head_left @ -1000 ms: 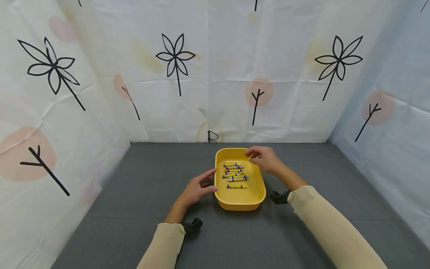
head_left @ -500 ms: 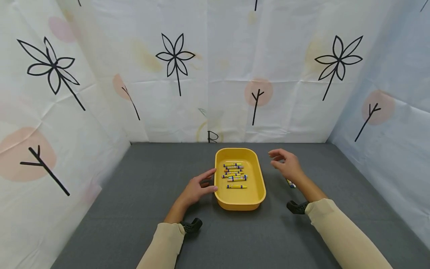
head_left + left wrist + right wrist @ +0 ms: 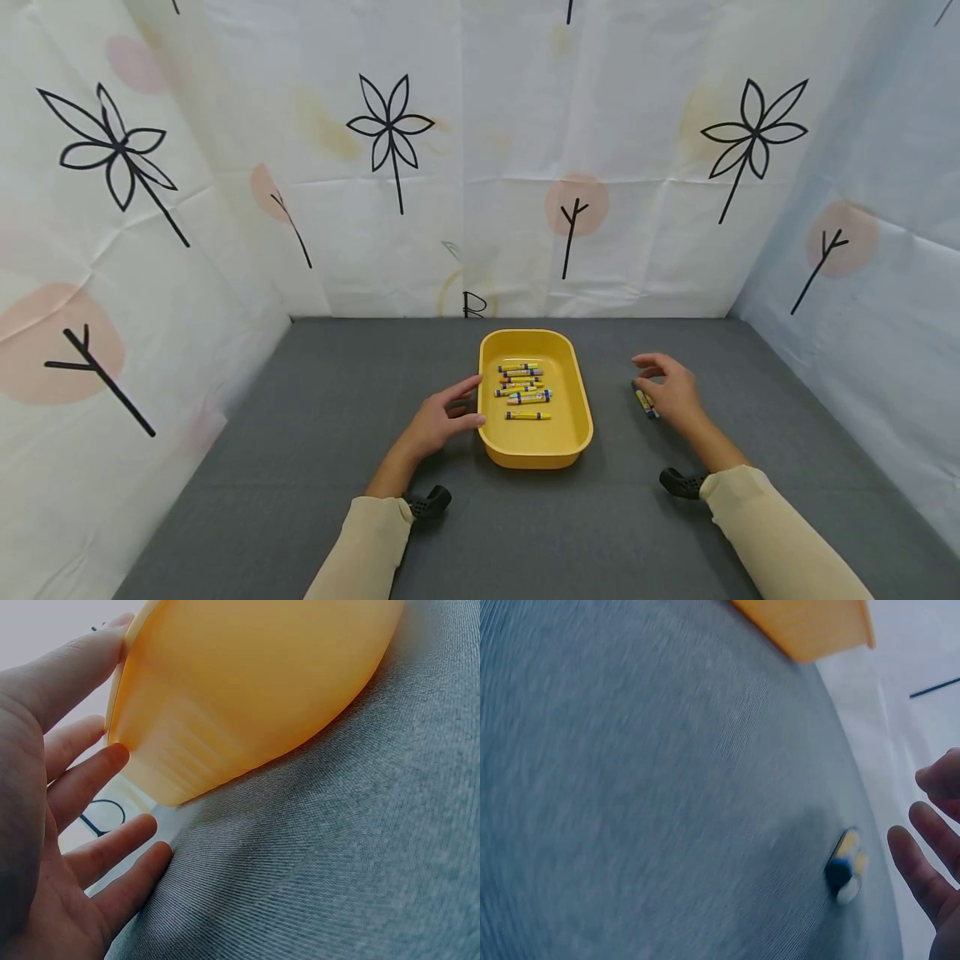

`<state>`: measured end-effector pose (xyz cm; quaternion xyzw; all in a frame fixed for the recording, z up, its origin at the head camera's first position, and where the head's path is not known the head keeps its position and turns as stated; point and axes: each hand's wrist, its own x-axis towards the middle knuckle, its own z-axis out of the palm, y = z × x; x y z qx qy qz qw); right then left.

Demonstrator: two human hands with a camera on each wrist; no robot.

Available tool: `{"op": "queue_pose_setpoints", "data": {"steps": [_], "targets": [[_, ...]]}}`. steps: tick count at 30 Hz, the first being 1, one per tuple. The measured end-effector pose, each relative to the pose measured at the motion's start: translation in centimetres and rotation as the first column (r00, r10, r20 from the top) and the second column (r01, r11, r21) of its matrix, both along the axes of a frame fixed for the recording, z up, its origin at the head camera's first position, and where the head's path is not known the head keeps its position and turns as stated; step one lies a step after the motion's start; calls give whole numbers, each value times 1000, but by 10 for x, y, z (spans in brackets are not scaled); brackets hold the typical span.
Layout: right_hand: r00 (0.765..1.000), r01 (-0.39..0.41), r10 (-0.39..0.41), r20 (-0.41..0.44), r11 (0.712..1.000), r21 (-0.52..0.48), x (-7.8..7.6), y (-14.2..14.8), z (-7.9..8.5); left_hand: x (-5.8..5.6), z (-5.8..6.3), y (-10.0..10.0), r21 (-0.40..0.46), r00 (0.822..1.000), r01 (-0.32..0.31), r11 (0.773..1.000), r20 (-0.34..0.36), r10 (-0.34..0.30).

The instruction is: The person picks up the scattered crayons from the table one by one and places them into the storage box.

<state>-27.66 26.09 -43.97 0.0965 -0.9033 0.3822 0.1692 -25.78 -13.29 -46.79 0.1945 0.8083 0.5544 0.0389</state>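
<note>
My left hand (image 3: pixel 435 427) rests its fingertips and thumb against the left rim of a yellow tray (image 3: pixel 536 460). In the left wrist view, the fingers of the left hand (image 3: pixel 75 877) are spread loosely beside the tray's outer wall (image 3: pixel 255 682). Several yellow-wrapped crayons (image 3: pixel 528 398) lie crosswise inside the tray. To the right of it, my right hand (image 3: pixel 672 395) hovers over a pair of crayons (image 3: pixel 647 406) lying side by side on the table. The right wrist view shows those crayons (image 3: pixel 844 866) apart from the fingertips, and nothing is held.
A dark grey cloth covers the table (image 3: pixel 540 533). White patterned fabric (image 3: pixel 637 108) hangs as a wall behind and on both sides. A dark wrist device (image 3: pixel 681 483) sits under the right sleeve, another (image 3: pixel 430 503) under the left.
My right hand has moved from above the tray's far right corner, right and toward me, to the two crayons on the table. The left hand and tray have stayed in place.
</note>
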Motion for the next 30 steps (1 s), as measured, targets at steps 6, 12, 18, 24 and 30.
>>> {"op": "queue_pose_setpoints", "data": {"steps": [6, 12, 18, 24, 30], "targets": [[998, 57, -58, 21, 997, 42, -4, 12, -10, 14, 24, 2, -7, 999, 30, 1000, 22, -30], [995, 79, -85, 59, 993, 90, -6, 19, -14, 20, 34, 2, -2, 999, 33, 999, 14, -33], [991, 63, -77, 111, 990, 126, -11, 22, -16, 21, 34, 2, -6, 999, 36, 999, 20, -36], [962, 7, -54, 269, 985, 174, -17, 26, -8, 16, 28, 1, -25, 999, 45, 999, 29, -44], [937, -91, 6, 350, 969, 229, -18, 30, -1, 0, 1, 0, -4, 1000, 11, 1000, 14, -11]]}}
